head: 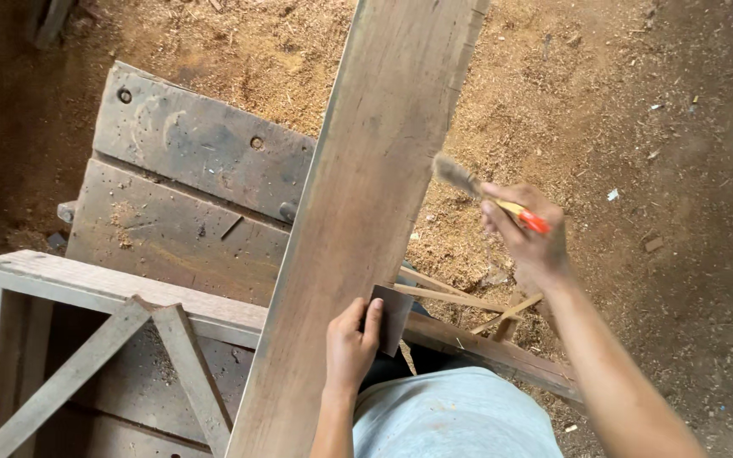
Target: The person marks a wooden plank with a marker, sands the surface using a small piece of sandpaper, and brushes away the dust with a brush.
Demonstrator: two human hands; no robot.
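Observation:
A long brown wooden plank (366, 195) runs from the bottom middle up to the top of the head view, resting across a grey wooden frame (86, 284). My left hand (351, 339) presses a small dark flat square piece (392, 315) against the plank's right edge. To the right of the plank, my right hand (529, 236) grips a brush with a red and yellow handle (526, 216). Its blurred grey bristles (454, 174) hover just off the plank's right edge.
Sawdust and wood chips cover the dirt ground (604, 110). Worn dark boards (188, 182) with bolts lie under the plank at left. Thin wooden sticks (468, 301) lie crossed below my right hand. My light grey clothing (456, 416) fills the bottom middle.

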